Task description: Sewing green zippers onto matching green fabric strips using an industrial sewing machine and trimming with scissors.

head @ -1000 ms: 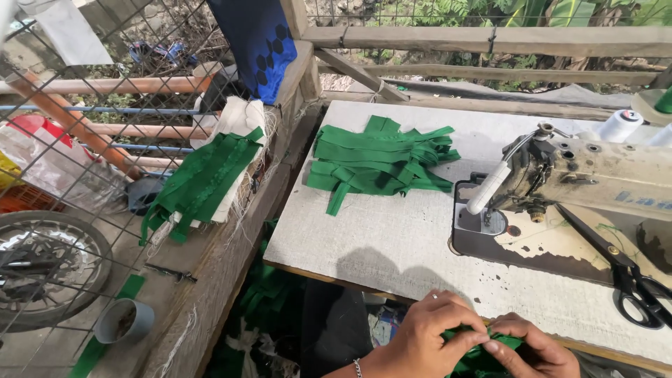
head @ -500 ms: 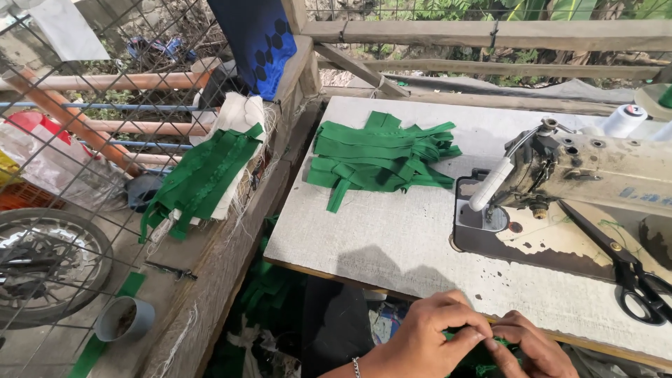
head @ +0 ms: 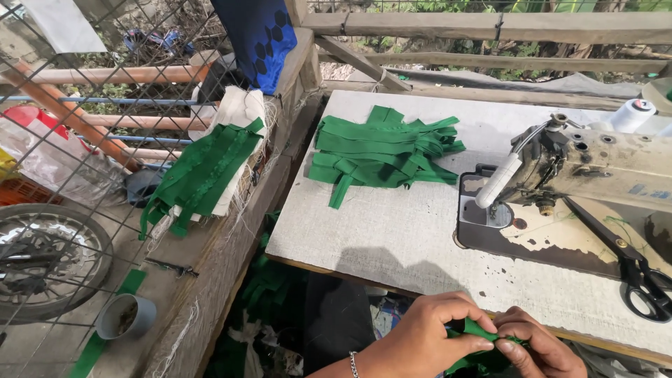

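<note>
Pinched between both hands at the near table edge (head: 336, 238): a green fabric strip (head: 483, 334), left hand (head: 427, 339) and right hand (head: 535, 343) with fingers closed tight on it. Likely soft, light, limp; best gripped at the folded edge, near the fingertips. Beyond, a stack of cut green strips (head: 381, 150), a worn sewing machine (head: 595, 164), black scissors (head: 630, 262).

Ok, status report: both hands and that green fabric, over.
Left hand and right hand both pinching green fabric piece at table edge. Scissors clear. Nothing in the way.
</note>
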